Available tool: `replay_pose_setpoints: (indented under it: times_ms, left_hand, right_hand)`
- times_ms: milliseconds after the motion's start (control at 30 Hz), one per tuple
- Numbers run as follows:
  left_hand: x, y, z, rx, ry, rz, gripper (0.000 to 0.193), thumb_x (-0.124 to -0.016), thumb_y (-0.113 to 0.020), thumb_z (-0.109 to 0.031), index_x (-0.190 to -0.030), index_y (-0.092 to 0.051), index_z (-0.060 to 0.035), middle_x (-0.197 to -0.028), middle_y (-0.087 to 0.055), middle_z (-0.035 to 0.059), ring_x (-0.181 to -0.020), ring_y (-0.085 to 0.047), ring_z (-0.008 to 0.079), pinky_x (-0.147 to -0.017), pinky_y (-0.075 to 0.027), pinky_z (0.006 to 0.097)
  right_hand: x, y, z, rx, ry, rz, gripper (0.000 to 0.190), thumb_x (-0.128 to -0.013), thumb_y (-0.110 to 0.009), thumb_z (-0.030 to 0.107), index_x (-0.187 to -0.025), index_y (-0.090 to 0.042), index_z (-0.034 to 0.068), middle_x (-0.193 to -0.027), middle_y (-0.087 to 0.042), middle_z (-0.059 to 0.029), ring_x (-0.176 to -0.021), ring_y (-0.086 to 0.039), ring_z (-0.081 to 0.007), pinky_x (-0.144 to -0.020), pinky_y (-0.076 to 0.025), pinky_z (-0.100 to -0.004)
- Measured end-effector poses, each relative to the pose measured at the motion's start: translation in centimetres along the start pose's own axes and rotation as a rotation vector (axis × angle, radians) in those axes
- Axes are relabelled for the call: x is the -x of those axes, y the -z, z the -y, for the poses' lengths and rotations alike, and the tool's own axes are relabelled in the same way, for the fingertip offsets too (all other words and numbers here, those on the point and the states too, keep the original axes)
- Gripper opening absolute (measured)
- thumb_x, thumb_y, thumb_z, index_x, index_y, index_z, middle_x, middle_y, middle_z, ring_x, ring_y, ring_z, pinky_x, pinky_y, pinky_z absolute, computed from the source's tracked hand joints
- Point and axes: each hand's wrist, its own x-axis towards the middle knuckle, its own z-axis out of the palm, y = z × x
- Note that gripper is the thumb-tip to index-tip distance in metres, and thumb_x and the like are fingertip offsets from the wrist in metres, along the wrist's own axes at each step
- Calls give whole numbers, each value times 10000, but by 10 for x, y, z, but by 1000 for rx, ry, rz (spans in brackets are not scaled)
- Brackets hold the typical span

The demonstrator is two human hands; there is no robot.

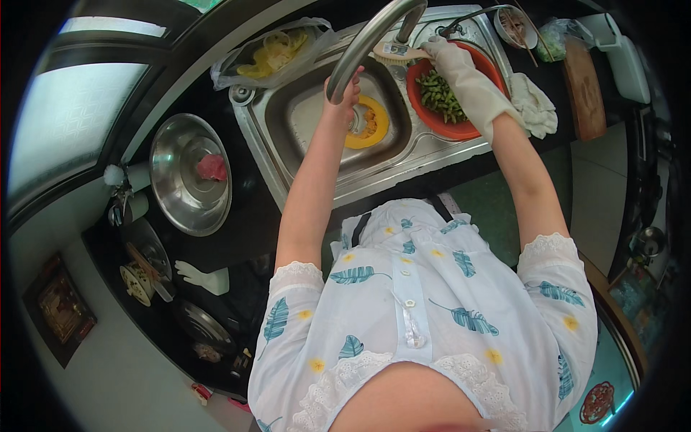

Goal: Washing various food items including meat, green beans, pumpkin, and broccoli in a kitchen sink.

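Observation:
My left hand [354, 96] is bare and raised over the stainless steel sink basin [297, 97]. Part of it is hidden behind the curved metal faucet spout [353, 51], so its grip cannot be told. On the sink floor below lies a piece of yellow squash [382, 121] with orange pulp at its middle. A white rubber glove covers my right hand [438, 51], which grips the handle of a wooden scrub brush [397, 51], bristles downward. Beneath my right forearm, a red-orange plastic bowl [421, 120] of green bean pods [440, 97] stands on the drainboard.
Left of the sink, a large steel bowl [178, 183] contains a piece of red meat [212, 167]. A plastic bag of yellow scraps [275, 54] lies behind the basin. A white cloth [532, 105], a wooden board [583, 92] and a bowl with chopsticks [513, 27] are at right.

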Motion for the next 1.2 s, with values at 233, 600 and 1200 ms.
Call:
replay_pose_setpoints:
  times_ms: [233, 600, 1200]
  left_hand:
    - [-45, 68, 148, -1601, -472, -178, 387, -829, -682, -316, -1110, -643, -53, -921, -651, 111, -835, -652, 330, -798, -528, 463]
    - [-62, 67, 241, -1812, -556, -207, 432, -840, -627, -205, -1221, -560, -15, -1244, -533, 130, -1082, -551, 298, -965, -446, 485]
    - [-35, 145, 126, -523, -28, 60, 568, -741, -736, -157, -1249, -540, 3, -1128, -640, 136, -956, -643, 220, -825, -519, 354]
  right_hand:
    - [80, -25, 15, -300, 171, -278, 318, -906, -611, 87, -1216, -657, 140, -1104, -667, -121, -1040, -644, -291, -902, -493, -356]
    - [165, -17, 23, -1007, -277, 117, 444, -975, -605, 316, -1357, -555, 95, -771, -580, 26, -548, -413, -27, -482, -300, -178]
    - [92, -145, 80, -486, -449, 495, 379, -999, -480, 252, -1334, -543, 86, -1044, -669, -68, -881, -612, -183, -830, -491, -323]
